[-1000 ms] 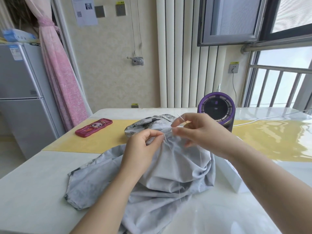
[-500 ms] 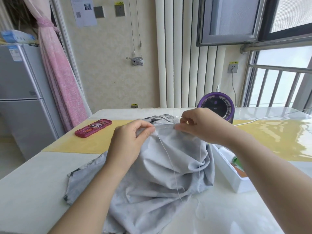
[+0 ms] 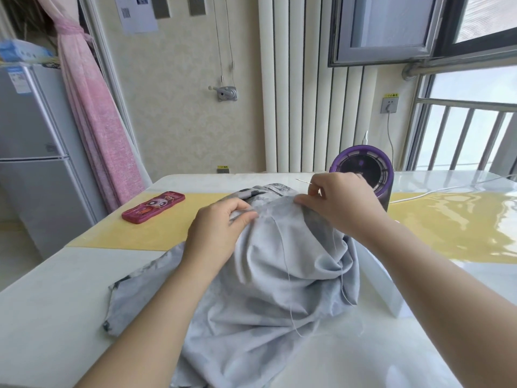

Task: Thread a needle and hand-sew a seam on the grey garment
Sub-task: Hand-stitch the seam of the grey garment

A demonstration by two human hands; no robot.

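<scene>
Two hands, close together at the seam a second ago, are now apart with the cloth edge stretched between them. Likely a stitch is pulled through and the seam is being smoothed before the next. Grey garment [image 3: 279, 289] heaped mid-tabletop [image 3: 56, 317], top fold lifted. Left hand [image 3: 218, 233] pinches the fold; right hand [image 3: 341, 203] grips its other end and pinches the needle. Thread [image 3: 285, 256] trails slack down the cloth. Needle [image 3: 303, 181] clear of fabric, long axis near level, free end pointing to the person's left.
</scene>
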